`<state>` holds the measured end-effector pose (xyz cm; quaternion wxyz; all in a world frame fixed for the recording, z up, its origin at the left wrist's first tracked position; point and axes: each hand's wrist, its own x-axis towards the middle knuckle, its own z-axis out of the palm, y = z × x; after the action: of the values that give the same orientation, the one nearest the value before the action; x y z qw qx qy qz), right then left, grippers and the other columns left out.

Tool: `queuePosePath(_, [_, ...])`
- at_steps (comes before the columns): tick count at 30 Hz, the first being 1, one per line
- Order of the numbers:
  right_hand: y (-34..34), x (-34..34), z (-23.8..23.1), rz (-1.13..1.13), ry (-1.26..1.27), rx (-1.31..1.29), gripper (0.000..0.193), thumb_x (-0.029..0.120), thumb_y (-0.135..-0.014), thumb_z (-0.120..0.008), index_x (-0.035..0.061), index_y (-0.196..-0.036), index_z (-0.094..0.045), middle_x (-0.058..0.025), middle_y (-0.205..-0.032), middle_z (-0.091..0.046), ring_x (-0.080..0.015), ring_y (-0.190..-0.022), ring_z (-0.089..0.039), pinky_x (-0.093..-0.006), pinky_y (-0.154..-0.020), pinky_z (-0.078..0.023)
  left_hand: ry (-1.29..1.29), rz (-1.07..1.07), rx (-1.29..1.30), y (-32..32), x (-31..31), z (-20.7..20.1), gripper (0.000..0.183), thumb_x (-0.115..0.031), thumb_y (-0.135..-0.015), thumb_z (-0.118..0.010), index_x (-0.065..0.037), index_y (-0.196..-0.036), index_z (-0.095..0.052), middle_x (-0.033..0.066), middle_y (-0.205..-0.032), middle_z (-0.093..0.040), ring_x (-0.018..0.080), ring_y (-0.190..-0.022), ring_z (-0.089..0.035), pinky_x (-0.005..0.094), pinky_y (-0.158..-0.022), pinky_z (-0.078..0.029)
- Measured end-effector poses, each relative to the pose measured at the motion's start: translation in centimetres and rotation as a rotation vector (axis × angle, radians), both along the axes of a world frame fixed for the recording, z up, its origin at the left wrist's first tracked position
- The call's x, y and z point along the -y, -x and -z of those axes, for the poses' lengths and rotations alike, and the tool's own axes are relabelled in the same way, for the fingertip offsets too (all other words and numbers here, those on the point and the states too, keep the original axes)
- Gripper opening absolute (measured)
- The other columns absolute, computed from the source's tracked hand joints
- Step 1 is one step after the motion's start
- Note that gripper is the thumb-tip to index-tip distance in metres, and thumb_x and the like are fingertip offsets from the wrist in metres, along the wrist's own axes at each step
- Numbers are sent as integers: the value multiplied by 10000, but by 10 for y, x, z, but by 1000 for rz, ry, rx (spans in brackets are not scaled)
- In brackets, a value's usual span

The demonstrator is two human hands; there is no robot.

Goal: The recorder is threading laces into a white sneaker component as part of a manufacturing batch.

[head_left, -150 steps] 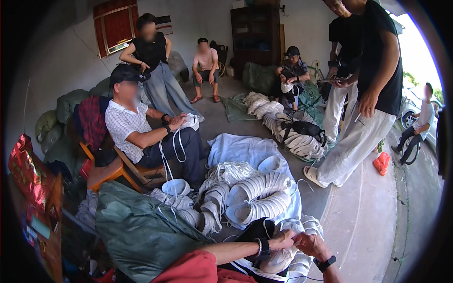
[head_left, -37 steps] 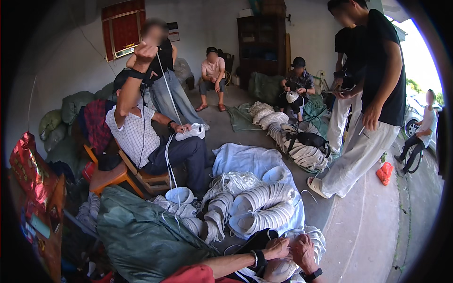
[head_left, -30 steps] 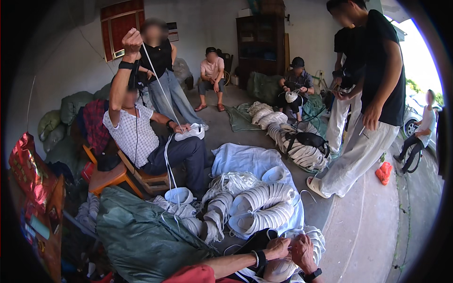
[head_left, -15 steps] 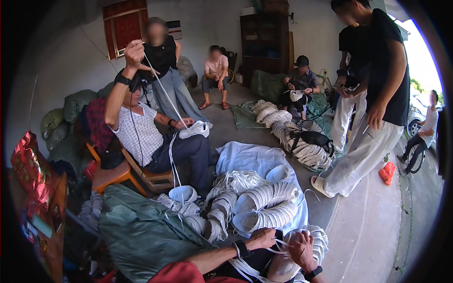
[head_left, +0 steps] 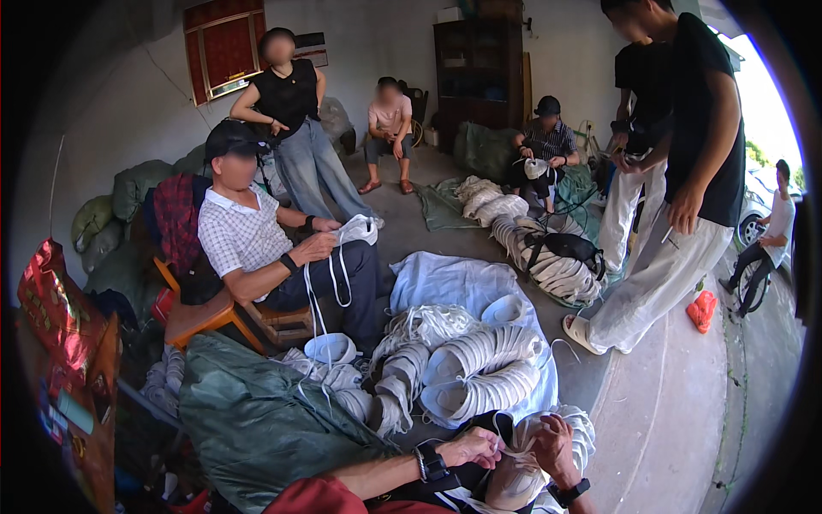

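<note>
At the bottom of the view, a white shoe upper (head_left: 512,484) lies in front of me, its toe toward me. My left hand (head_left: 476,446) pinches a white shoelace (head_left: 519,449) just left of it. Above the upper's right side, my right hand (head_left: 554,443) has its fingers curled on the lace; their tips are partly hidden. A row of nested white shoe uppers (head_left: 582,435) sits directly behind and right of that hand. Dark wristbands circle both my wrists.
Stacked white uppers (head_left: 484,390) and loose laces (head_left: 428,330) lie on a pale blue cloth (head_left: 445,278). A green tarp (head_left: 257,428) borders my left. A seated co-worker (head_left: 248,223) laces an upper beyond it; standing people (head_left: 698,137) are at right.
My left hand has shifted slightly left and down, and my right hand has drawn its fingers in near the lace. The seated co-worker's raised hand has come down to the upper.
</note>
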<state>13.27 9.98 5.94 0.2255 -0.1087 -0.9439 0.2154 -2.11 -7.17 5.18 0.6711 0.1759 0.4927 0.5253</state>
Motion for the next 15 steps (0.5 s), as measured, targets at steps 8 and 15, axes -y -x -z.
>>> queuePosePath(8, [0, 0, -10, 36, -29, -80, 163, 64, -618, -637, 24, -776, -642, -143, -981, -617, -310, -1010, -552, -440, -857, -399, 19, -46, 78, -11, -9, 2, 228, -86, -833, -586, 33, -1022, -545, 91, -831, -614, 139, -632, -608, 244, -619, -522])
queuePosePath(15, [0, -2, -18, 23, 27, -115, 90, 83, -649, -640, 16, -691, -596, -130, -910, -626, -290, -889, -578, -418, -819, -393, -1, -6, 117, -10, -10, 7, 227, -66, -823, -547, 46, -1020, -552, 85, -838, -609, 137, -677, -607, 246, -668, -525])
